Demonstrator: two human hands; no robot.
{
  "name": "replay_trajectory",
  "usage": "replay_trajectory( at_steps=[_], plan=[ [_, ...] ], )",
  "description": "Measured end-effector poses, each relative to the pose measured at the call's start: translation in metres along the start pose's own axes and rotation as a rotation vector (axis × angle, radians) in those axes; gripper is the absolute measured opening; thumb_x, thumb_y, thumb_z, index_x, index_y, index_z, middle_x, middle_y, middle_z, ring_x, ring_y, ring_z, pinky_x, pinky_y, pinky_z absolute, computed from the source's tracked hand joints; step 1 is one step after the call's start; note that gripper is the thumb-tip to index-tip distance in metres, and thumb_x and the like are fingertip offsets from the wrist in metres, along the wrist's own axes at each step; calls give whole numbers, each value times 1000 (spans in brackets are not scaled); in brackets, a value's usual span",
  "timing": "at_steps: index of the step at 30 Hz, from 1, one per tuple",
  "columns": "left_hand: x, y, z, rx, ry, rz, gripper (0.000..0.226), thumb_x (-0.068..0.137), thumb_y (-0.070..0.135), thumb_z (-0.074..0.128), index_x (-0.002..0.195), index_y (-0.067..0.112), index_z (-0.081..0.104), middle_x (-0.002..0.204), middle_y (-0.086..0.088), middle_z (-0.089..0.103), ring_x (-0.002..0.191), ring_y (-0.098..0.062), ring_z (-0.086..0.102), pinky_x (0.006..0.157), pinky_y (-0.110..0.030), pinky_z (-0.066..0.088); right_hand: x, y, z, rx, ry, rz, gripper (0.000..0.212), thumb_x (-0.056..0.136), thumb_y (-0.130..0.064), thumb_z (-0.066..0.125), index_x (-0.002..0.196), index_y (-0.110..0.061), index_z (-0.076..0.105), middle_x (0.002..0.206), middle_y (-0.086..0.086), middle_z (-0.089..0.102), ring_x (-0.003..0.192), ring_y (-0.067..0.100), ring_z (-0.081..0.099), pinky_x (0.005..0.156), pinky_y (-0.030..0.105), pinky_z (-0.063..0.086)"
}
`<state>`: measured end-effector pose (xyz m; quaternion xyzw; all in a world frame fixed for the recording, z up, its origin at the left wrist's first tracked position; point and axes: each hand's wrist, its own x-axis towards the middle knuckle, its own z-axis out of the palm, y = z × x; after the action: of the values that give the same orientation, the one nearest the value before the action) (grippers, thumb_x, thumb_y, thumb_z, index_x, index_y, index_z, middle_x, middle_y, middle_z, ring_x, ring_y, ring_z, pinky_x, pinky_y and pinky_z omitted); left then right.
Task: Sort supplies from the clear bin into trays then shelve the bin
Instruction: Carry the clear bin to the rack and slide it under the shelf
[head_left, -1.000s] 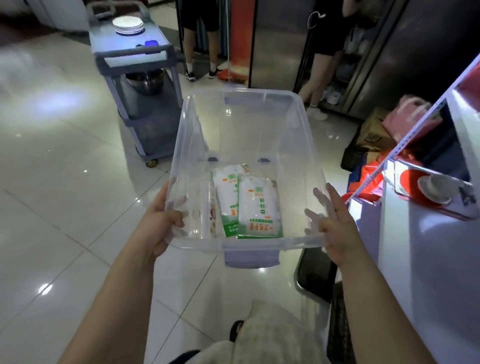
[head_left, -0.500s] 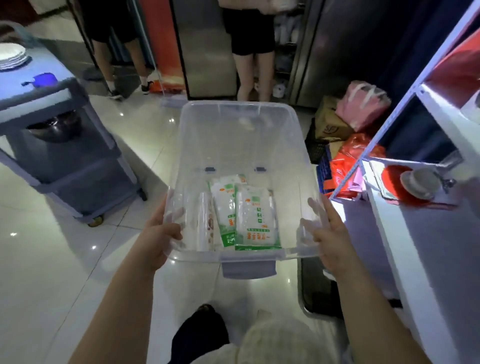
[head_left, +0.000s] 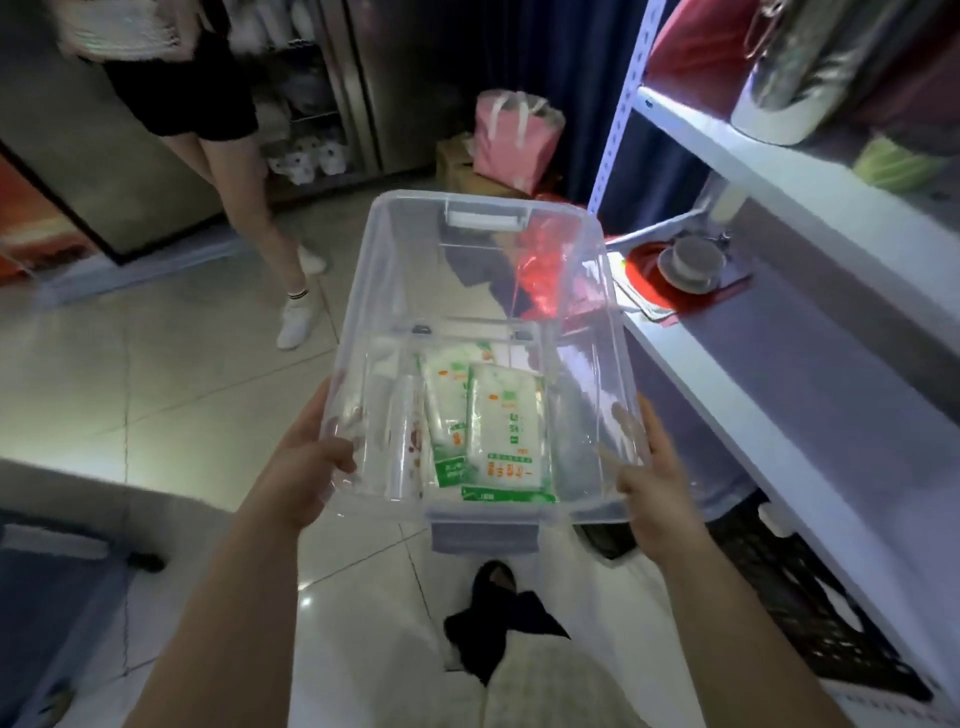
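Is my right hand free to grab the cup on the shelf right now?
Probably not: the right hand and the left hand both hold the clear bin, though the cup sits uncovered nearby.

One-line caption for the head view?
Both hands, left hand and right hand, carry clear bin holding packets beside shelf.
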<state>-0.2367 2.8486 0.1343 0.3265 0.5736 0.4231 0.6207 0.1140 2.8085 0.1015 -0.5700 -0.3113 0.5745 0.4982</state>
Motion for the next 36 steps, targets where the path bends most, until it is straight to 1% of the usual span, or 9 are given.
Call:
replay_trajectory(
  at_steps=[4, 11, 14, 18, 21, 25, 29, 32, 36],
  plan=[
    [64, 16, 18, 83, -77, 2, 98, 45, -9, 48, 120, 54, 56, 114, 1, 67, 108, -29, 63, 56, -34, 50, 46, -4, -5, 26, 91, -8, 94, 71, 20, 41, 141, -42, 36, 115, -37, 59, 98, -4, 64, 62, 20, 55],
    [145, 50, 35, 128, -144, -16, 97, 46, -12, 45, 124, 45, 56, 104, 3, 71, 105, -30, 65, 61, -36, 51, 111, -23, 4, 86, 185, -1, 95, 66, 19, 51, 133, -48, 45, 124, -21, 60, 101, 6, 65, 65, 25, 57],
    [174, 60, 40, 161, -161, -48, 96, 54, -19, 40, 127, 43, 54, 112, 2, 66, 109, -29, 61, 68, -40, 49, 126, -26, 11, 93, 230, -1, 97, 63, 18, 52, 136, -45, 43, 134, -12, 54, 103, 5, 64, 67, 27, 57],
    [230, 70, 37, 216, -230, -85, 99, 55, -19, 39, 130, 45, 50, 111, -2, 65, 100, -28, 61, 62, -35, 50, 145, -23, 27, 125, 309, 7, 96, 63, 19, 53, 135, -44, 43, 135, -9, 54, 104, 10, 65, 68, 32, 58],
    [276, 72, 26, 251, -303, -159, 102, 44, -10, 46, 125, 52, 53, 108, 0, 68, 102, -30, 63, 68, -47, 54, 160, -18, 47, 117, 406, 45, 96, 67, 22, 52, 136, -43, 43, 139, -8, 51, 110, 17, 62, 71, 34, 58],
    [343, 72, 4, 338, -468, -280, 105, 42, -8, 51, 127, 53, 49, 120, -5, 64, 109, -35, 60, 71, -52, 55, 167, -5, 90, 16, 525, 126, 92, 73, 10, 65, 136, -52, 37, 132, -22, 52, 111, 5, 56, 60, 19, 55],
    [396, 71, -17, 442, -549, -371, 104, 48, -14, 48, 129, 51, 47, 132, -11, 55, 115, -38, 55, 80, -58, 52, 166, 22, 147, 20, 656, 104, 81, 77, -3, 70, 131, -56, 40, 117, -41, 53, 112, -3, 54, 68, 14, 54],
    [421, 69, -26, 505, -536, -394, 103, 63, -25, 39, 134, 49, 44, 138, -7, 50, 120, -35, 52, 72, -43, 48, 165, 43, 182, 26, 724, 142, 89, 70, -6, 72, 141, -44, 35, 139, -15, 48, 120, 10, 53, 86, 33, 54],
    [447, 61, -32, 527, -585, -482, 102, 70, -28, 39, 133, 52, 44, 143, -5, 46, 119, -31, 55, 76, -46, 46, 166, 63, 200, 166, 696, 275, 92, 58, 6, 52, 124, -57, 46, 112, -19, 64, 101, 16, 66, 58, 26, 55]
  ],
)
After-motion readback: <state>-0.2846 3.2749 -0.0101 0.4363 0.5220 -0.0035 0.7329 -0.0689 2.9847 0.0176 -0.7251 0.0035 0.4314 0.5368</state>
